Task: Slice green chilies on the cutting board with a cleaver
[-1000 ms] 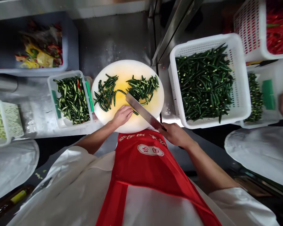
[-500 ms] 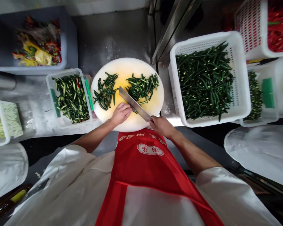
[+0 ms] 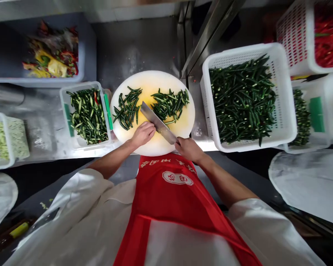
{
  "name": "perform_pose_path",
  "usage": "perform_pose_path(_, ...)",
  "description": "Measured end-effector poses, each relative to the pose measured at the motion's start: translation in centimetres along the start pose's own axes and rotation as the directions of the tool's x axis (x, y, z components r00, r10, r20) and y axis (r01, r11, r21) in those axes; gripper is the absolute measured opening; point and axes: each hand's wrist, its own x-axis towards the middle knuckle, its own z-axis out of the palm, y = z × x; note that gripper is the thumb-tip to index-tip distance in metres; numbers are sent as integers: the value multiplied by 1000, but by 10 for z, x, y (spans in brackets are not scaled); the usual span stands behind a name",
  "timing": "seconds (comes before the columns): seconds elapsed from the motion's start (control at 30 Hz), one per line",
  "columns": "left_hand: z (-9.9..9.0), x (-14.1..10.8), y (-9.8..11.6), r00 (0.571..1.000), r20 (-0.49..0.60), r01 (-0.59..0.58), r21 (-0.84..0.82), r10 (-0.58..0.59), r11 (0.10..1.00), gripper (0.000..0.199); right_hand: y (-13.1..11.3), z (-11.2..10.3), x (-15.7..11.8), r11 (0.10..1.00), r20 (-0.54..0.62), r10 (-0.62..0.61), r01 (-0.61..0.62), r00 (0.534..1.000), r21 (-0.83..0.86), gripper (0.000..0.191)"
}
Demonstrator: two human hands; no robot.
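Observation:
My right hand (image 3: 189,149) grips the handle of a cleaver (image 3: 158,122), its blade slanting up and left across the round white cutting board (image 3: 144,149). Against the blade's left side, the curled fingers of my left hand (image 3: 143,133) press on a green chili, mostly hidden by fingers and steel. Left of the blade lies a loose pile of green chilies (image 3: 127,111). On the blade's other side is a heap of cut green chilies (image 3: 172,104), with pale insides showing on some.
Left of the board stands a clear container of cut chilies (image 3: 89,117); behind it is a grey bin (image 3: 87,55) with pepper scraps. A white basket (image 3: 290,122) of green chilies stands at right, a basket of red chilies (image 3: 329,37) beyond. Another person's white sleeve (image 3: 308,181) shows at right.
The view has shifted slightly, so most things sit a little lower and further right. Both hands and the cleaver stay in nearly the same place over the board.

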Motion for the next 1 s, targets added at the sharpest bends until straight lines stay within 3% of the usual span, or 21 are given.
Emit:
perform_pose_path(0.1, -16, 11, -10, 1000, 1, 9, 18, -9, 1000, 22, 9, 0, -4, 998, -83, -19, 24, 996, 51, 27)
perform_pose_path(0.23, -34, 40, -36, 977, -92, 205, 137, -194, 969, 24, 27, -5, -40, 995, -184, 34, -17, 982, 95, 26)
perform_pose_path(0.3, -39, 56, -50, 969, -28, 247, 192, -246, 950, 26, 32, -6, -57, 994, -152, 43, -27, 987, 102, 28)
perform_pose_path(0.4, -50, 74, -62, 962, 52, 253, 207, -268, 945, 23, 34, -3, -69, 993, -43, -39, 44, 998, 111, 32)
perform_pose_path(0.5, -69, 75, -62, 960, -114, 270, 154, -254, 951, 21, 31, 6, -66, 987, 22, -95, 91, 995, 132, 33)
perform_pose_path(0.6, -83, 57, -48, 939, -263, 249, 74, -222, 966, 20, 29, 16, -54, 988, 8, -44, 42, 999, 146, 33)
perform_pose_path(0.7, -70, 27, -24, 971, -178, 163, 20, -157, 986, 21, 30, 20, -40, 986, -41, 35, -28, 999, 163, 33)
perform_pose_path(0.8, -33, 1, -3, 994, -35, 106, 10, -106, 994, 23, 29, 17, -30, 985, -68, 61, -49, 996, 165, 33)
perform_pose_path(0.9, -2, -11, 7, 989, -38, 144, 47, -142, 988, 25, 25, 7, -29, 995, -77, 30, -22, 997, 102, 31)
perform_pose_path(1.0, 9, -13, 7, 985, -78, 160, 65, -155, 985, 23, 19, -4, -37, 999, -71, -11, 14, 997, 31, 30)
